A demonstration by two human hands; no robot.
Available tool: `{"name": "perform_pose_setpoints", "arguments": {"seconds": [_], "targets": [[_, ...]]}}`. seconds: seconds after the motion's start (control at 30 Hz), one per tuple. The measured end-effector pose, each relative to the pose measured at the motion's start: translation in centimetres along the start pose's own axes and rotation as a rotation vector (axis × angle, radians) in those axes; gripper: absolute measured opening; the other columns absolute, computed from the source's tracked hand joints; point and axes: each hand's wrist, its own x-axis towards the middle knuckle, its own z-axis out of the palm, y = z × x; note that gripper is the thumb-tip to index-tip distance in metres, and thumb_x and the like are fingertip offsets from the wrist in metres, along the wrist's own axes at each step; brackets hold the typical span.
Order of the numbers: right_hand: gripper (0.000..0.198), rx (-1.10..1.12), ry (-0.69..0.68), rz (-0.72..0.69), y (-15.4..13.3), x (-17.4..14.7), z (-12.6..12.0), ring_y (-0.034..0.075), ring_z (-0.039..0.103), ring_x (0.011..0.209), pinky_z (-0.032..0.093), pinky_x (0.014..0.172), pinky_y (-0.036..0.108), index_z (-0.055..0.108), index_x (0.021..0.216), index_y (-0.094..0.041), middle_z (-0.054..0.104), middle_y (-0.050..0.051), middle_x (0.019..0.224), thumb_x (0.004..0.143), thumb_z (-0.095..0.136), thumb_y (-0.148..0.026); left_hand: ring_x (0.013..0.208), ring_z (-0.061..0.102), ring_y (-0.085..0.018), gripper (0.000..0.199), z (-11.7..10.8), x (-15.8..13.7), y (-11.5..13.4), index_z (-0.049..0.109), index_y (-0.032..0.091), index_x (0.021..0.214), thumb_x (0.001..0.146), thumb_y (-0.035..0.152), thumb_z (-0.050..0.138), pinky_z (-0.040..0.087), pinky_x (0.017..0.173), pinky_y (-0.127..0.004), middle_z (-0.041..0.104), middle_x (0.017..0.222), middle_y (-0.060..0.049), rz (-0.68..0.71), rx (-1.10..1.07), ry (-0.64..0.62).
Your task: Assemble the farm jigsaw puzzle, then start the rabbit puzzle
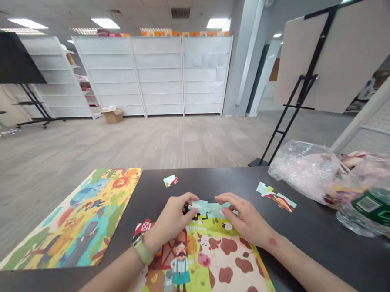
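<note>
A farm jigsaw puzzle (233,261) with a spotted cow and a farmer lies on the dark table in front of me. At its top edge my left hand (177,214) has thumb and fingers closed around a pale blue puzzle piece (200,205). My right hand (243,217) grips another pale blue piece (216,208) just beside it, thumb below and fingers above. Both pieces lie close against the puzzle's upper rows. A red barn piece (143,227) shows left of my left wrist. My forearms cover parts of the puzzle's sides.
Loose puzzle pieces lie at the back of the table (170,181) and at the right (284,202). An animal picture board (88,221) is on the left. On the right are a clear plastic bag (305,168) and a bottle with a green label (378,210).
</note>
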Motion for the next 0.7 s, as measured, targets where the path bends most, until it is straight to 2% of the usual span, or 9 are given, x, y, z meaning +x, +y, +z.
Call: {"name": "perform_pose_setpoints", "arguments": {"seconds": [0.17, 0.33, 0.53, 0.6, 0.7], "targets": [[0.025, -0.074, 0.013, 0.032, 0.5, -0.1, -0.3, 0.019, 0.068, 0.092, 0.055, 0.073, 0.03, 0.068, 0.114, -0.021, 0.07, 0.008, 0.11, 0.098, 0.048, -0.018, 0.083, 0.066, -0.019, 0.018, 0.1, 0.3, -1.2, 0.071, 0.023, 0.105, 0.087, 0.026, 0.07, 0.048, 0.076, -0.028, 0.071, 0.088, 0.0, -0.031, 0.048, 0.004], [0.026, -0.097, 0.029, 0.039, 0.6, 0.0, -0.5, 0.019, 0.068, 0.09, 0.053, 0.075, 0.03, 0.068, 0.113, -0.019, 0.07, 0.008, 0.107, 0.095, 0.05, -0.014, 0.083, 0.066, -0.021, 0.019, 0.5, 0.4, -1.3, 0.072, 0.023, 0.104, 0.085, 0.027, 0.07, 0.049, 0.077, -0.031, 0.069, 0.086, 0.0, -0.027, 0.097, -0.02], [0.026, -0.16, 0.071, 0.084, 1.0, 0.4, -0.5, 0.017, 0.068, 0.084, 0.054, 0.077, 0.029, 0.07, 0.108, -0.018, 0.071, 0.007, 0.105, 0.092, 0.052, -0.01, 0.108, 0.061, -0.027, 0.017, 0.9, 0.5, -1.5, 0.072, 0.022, 0.102, 0.087, 0.024, 0.064, 0.047, 0.096, -0.041, 0.064, 0.115, -0.008, 0.042, 0.144, -0.062], [0.029, -0.247, 0.097, 0.137, 1.9, 0.7, -1.4, 0.017, 0.069, 0.09, 0.055, 0.084, 0.029, 0.071, 0.11, -0.02, 0.072, 0.006, 0.11, 0.091, 0.052, -0.008, 0.107, 0.06, -0.026, 0.019, 1.0, 0.4, -1.4, 0.075, 0.026, 0.102, 0.093, 0.025, 0.058, 0.047, 0.095, -0.041, 0.064, 0.116, -0.007, 0.094, 0.153, -0.114], [0.042, -0.386, 0.186, 0.291, 4.5, 0.7, -5.3, 0.021, 0.067, 0.111, 0.049, 0.102, 0.034, 0.071, 0.116, -0.018, 0.071, 0.009, 0.12, 0.087, 0.047, 0.0, 0.104, 0.06, -0.026, 0.026, 0.7, 0.0, -1.0, 0.076, 0.028, 0.101, 0.099, 0.027, 0.049, 0.049, 0.093, -0.041, 0.064, 0.112, -0.007, 0.168, 0.217, -0.193]]}}
